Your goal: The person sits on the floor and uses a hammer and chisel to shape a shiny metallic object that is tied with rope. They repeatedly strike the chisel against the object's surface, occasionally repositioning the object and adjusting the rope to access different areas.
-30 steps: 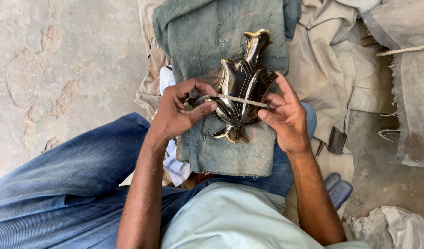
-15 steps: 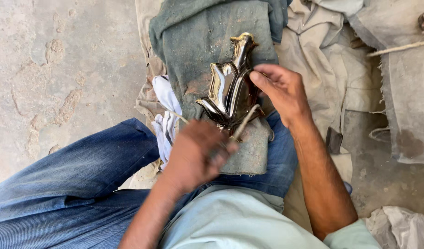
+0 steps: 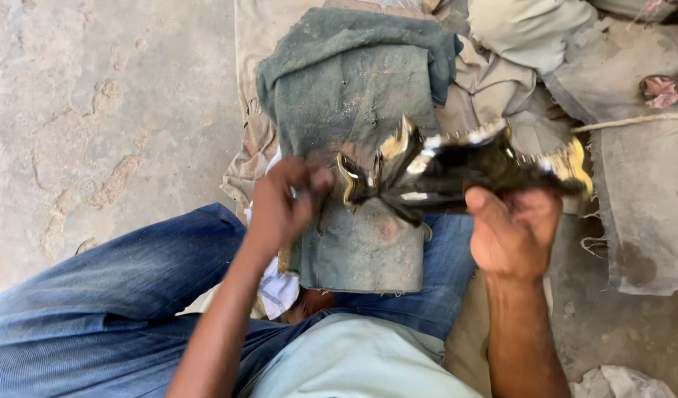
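Both hands meet the shiny metal piece [image 3: 457,169]; right hand [image 3: 512,232] grips it, left hand [image 3: 283,203] touches its end

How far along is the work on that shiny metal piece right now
Already done: much of the metal piece gleams mirror-bright. In hand: the right hand grips it sideways over the grey-green cloth on the lap, while the left hand is at its near end, blurred. Left: dark patches remain; whether they are unpolished or reflections is unclear.
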